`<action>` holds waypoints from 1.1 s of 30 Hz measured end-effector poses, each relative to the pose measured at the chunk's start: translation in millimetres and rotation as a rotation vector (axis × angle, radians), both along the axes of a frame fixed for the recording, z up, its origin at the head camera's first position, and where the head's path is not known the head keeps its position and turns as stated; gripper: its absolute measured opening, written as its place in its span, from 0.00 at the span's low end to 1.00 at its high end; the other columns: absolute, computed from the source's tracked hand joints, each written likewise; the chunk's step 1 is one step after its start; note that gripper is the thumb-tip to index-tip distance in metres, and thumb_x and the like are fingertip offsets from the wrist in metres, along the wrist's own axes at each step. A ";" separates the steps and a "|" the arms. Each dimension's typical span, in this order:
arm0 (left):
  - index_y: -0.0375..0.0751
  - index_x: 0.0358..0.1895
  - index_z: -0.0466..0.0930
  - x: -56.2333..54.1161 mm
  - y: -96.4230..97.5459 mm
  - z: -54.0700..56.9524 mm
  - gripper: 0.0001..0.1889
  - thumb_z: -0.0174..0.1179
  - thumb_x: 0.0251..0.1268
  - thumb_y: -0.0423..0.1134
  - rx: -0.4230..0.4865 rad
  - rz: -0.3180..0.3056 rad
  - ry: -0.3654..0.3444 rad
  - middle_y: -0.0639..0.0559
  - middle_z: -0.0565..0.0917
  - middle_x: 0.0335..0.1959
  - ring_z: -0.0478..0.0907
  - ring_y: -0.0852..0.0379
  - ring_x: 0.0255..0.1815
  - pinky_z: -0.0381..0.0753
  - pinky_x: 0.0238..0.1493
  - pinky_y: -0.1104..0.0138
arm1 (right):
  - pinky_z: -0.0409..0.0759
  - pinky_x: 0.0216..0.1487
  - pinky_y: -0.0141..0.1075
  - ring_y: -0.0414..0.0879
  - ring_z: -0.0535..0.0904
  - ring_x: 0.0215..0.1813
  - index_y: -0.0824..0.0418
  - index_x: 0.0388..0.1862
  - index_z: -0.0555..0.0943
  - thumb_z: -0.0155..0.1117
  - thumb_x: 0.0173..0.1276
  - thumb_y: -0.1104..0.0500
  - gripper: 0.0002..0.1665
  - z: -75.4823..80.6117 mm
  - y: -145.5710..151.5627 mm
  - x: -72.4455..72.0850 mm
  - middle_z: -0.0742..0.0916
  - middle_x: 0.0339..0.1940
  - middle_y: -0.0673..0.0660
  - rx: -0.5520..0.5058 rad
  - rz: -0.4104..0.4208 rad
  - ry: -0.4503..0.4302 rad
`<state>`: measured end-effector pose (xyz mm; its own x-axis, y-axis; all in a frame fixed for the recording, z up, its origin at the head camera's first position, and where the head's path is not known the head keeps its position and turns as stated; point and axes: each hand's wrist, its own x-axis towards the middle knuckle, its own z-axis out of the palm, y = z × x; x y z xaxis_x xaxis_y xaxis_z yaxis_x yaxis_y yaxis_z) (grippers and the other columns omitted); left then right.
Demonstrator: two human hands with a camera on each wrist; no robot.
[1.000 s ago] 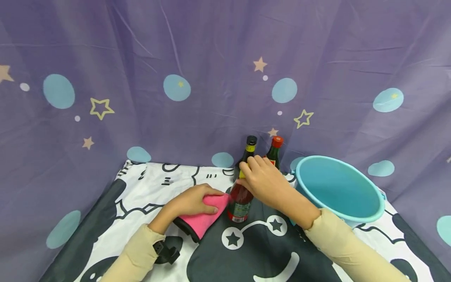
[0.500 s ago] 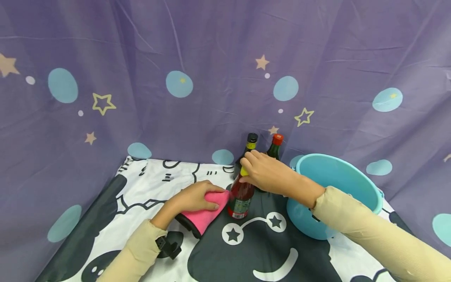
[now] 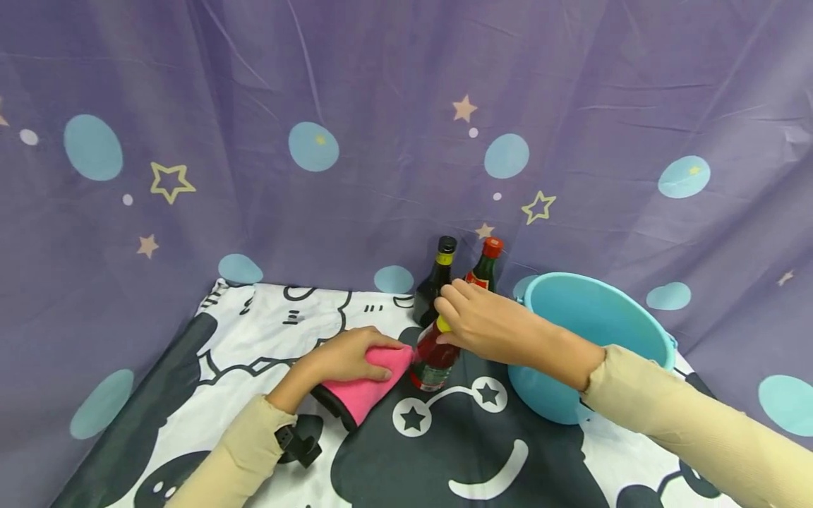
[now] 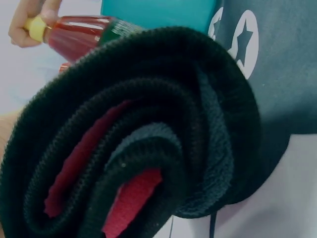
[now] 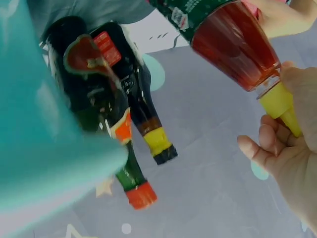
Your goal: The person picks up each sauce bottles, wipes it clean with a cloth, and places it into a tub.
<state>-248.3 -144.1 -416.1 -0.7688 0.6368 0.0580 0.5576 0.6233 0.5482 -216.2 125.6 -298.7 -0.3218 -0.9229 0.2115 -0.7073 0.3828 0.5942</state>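
Note:
A bottle of red sauce (image 3: 434,363) with a yellow cap (image 5: 276,100) leans to the right above the dark print of the tablecloth. My right hand (image 3: 492,319) pinches it at the cap, thumb and fingers around the yellow top. On the bottle's left side, my left hand (image 3: 348,358) grips a folded pink cloth (image 3: 363,401) with a black edge. The cloth's tip touches the lower part of the bottle. In the left wrist view the cloth's rolled black layers (image 4: 218,134) fill the middle and hide the left fingers.
Behind the right hand stand a dark bottle (image 3: 428,295) with a black cap and a green bottle (image 3: 485,269) with a red cap. A light blue bucket (image 3: 546,398) is at the right, beneath the right forearm. A purple curtain (image 3: 381,197) hangs behind the table.
The sauce bottle's neck has come down and to the right, so it tilts more. My right forearm has swung outward to the right. The left hand and cloth have barely moved.

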 end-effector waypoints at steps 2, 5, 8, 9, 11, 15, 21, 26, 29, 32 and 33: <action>0.49 0.63 0.84 0.1 1.6 -1.7 0.26 0.72 0.59 0.44 -0.013 -0.005 0.004 0.49 0.85 0.55 0.80 0.52 0.56 0.78 0.57 0.57 | 0.74 0.43 0.36 0.48 0.68 0.38 0.61 0.41 0.73 0.66 0.71 0.41 0.24 3.1 4.9 5.2 0.74 0.35 0.55 -0.021 0.013 0.012; 0.50 0.63 0.84 -0.4 1.6 -3.8 0.26 0.72 0.59 0.43 -0.020 -0.009 0.003 0.49 0.85 0.54 0.80 0.53 0.55 0.78 0.57 0.57 | 0.76 0.45 0.36 0.48 0.69 0.40 0.62 0.43 0.74 0.68 0.70 0.42 0.25 9.5 11.9 11.6 0.74 0.36 0.55 -0.050 0.034 0.013; 0.49 0.63 0.84 -0.5 0.0 -4.4 0.26 0.72 0.59 0.43 -0.019 -0.018 0.024 0.48 0.85 0.53 0.80 0.52 0.54 0.78 0.57 0.57 | 0.74 0.43 0.36 0.47 0.68 0.39 0.63 0.44 0.73 0.70 0.68 0.42 0.26 17.9 18.5 16.7 0.74 0.36 0.55 -0.085 0.040 -0.029; 0.49 0.63 0.84 -0.4 -0.4 -4.2 0.26 0.72 0.59 0.42 -0.016 -0.017 0.023 0.48 0.85 0.53 0.80 0.52 0.55 0.78 0.57 0.57 | 0.74 0.42 0.36 0.47 0.68 0.39 0.63 0.45 0.72 0.70 0.68 0.43 0.26 21.2 20.7 18.0 0.73 0.37 0.55 -0.099 0.041 -0.045; 0.48 0.63 0.84 -0.2 -1.1 -3.8 0.26 0.72 0.59 0.42 -0.014 -0.023 0.034 0.48 0.85 0.54 0.80 0.51 0.55 0.78 0.57 0.57 | 0.72 0.41 0.36 0.46 0.67 0.38 0.63 0.45 0.72 0.68 0.70 0.43 0.26 29.1 25.0 20.0 0.73 0.37 0.55 -0.126 0.042 -0.071; 0.49 0.64 0.83 0.4 -0.7 -3.0 0.26 0.71 0.60 0.42 -0.011 -0.017 0.026 0.48 0.84 0.54 0.80 0.52 0.55 0.78 0.58 0.56 | 0.70 0.39 0.36 0.47 0.65 0.36 0.64 0.44 0.70 0.64 0.74 0.44 0.24 48.0 31.9 19.8 0.72 0.36 0.56 -0.172 0.064 -0.081; 0.51 0.64 0.83 -0.2 0.4 -2.2 0.26 0.72 0.60 0.43 0.003 -0.004 0.025 0.48 0.85 0.54 0.80 0.53 0.53 0.78 0.56 0.57 | 0.68 0.36 0.36 0.48 0.65 0.34 0.65 0.43 0.69 0.73 0.65 0.51 0.26 80.0 40.4 16.1 0.72 0.33 0.57 -0.168 0.046 -0.033; 0.53 0.64 0.83 -2.4 3.7 -6.3 0.27 0.73 0.59 0.44 0.010 0.007 0.018 0.50 0.85 0.53 0.80 0.54 0.52 0.78 0.55 0.57 | 0.70 0.36 0.38 0.50 0.68 0.34 0.68 0.44 0.71 0.76 0.62 0.54 0.26 102.1 56.3 12.0 0.74 0.33 0.59 -0.169 0.041 0.000; 0.54 0.64 0.83 -3.2 4.5 -7.3 0.27 0.73 0.59 0.44 0.011 0.013 0.019 0.51 0.85 0.51 0.80 0.55 0.52 0.78 0.54 0.57 | 0.71 0.35 0.39 0.51 0.69 0.34 0.69 0.46 0.72 0.69 0.71 0.49 0.25 114.7 68.4 10.3 0.75 0.33 0.59 -0.194 0.033 -0.001; 0.54 0.64 0.83 -3.5 5.0 -7.1 0.27 0.73 0.59 0.44 0.011 0.021 0.007 0.50 0.84 0.51 0.80 0.55 0.50 0.78 0.53 0.58 | 0.72 0.32 0.40 0.51 0.69 0.34 0.69 0.46 0.73 0.50 0.80 0.40 0.30 127.6 80.6 10.2 0.75 0.33 0.59 -0.216 0.010 0.007; 0.54 0.64 0.83 -3.7 5.1 -7.3 0.27 0.73 0.59 0.44 0.011 0.022 0.003 0.50 0.84 0.50 0.80 0.56 0.49 0.77 0.52 0.59 | 0.71 0.31 0.40 0.51 0.69 0.33 0.70 0.46 0.73 0.42 0.81 0.38 0.34 131.5 84.5 10.0 0.75 0.32 0.59 -0.221 0.008 0.018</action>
<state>-252.0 -139.0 -423.4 -0.7826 0.6190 0.0669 0.5453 0.6296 0.5534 -206.2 210.2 -167.2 -0.3088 -0.8561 0.4143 -0.7008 0.4993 0.5094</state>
